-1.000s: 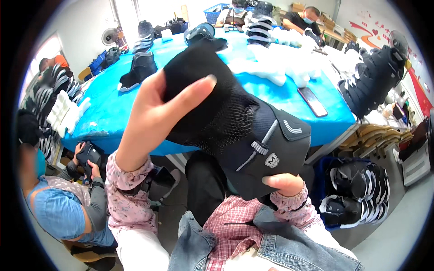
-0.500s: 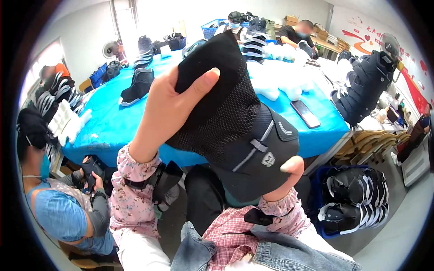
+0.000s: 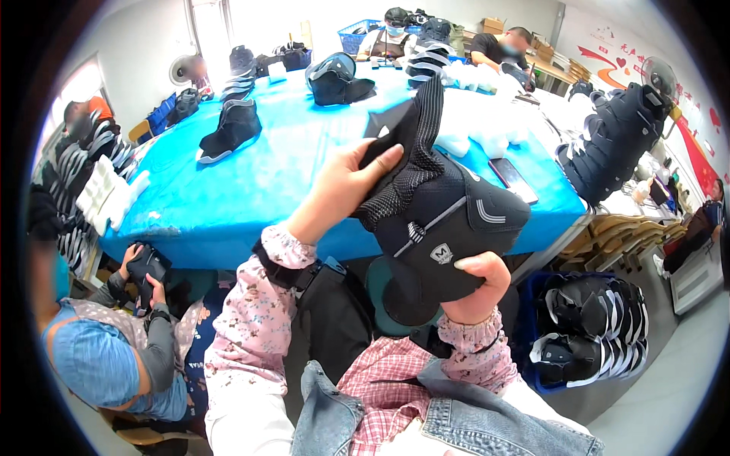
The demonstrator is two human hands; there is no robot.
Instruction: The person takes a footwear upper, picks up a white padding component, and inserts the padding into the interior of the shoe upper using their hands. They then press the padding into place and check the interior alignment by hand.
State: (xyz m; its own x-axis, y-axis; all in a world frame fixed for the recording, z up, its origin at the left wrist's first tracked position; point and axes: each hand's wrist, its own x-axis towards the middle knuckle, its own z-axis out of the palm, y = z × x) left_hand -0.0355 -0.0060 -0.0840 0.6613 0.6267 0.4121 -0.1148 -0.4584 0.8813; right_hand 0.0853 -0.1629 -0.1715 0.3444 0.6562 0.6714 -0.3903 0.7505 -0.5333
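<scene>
Held above the near edge of the table is a black shoe upper [image 3: 449, 228] with a mesh part, grey piping and a small shield badge. My left hand [image 3: 342, 182] pinches its upper end, thumb on top, where the fabric is folded over. Around its lower end my right hand [image 3: 483, 285] is closed, thumb on the outer face beside the badge; its other fingers are mostly hidden behind the upper. Another shoe upper [image 3: 230, 131] stands on the blue-covered table [image 3: 175, 205] to the left, and a further one [image 3: 338, 83] lies farther back.
White padding [image 3: 490, 137] and a phone [image 3: 514, 181] lie on the table's right side. Stacked uppers [image 3: 612, 148] lean at far right. A blue crate [image 3: 537, 319] of uppers is on the floor. A person [image 3: 99, 353] at left handles a black piece; others sit across.
The upper has tilted and turned, its top end now folded over and lower. My left hand has moved down and right with it. The right hand keeps its hold near the badge.
</scene>
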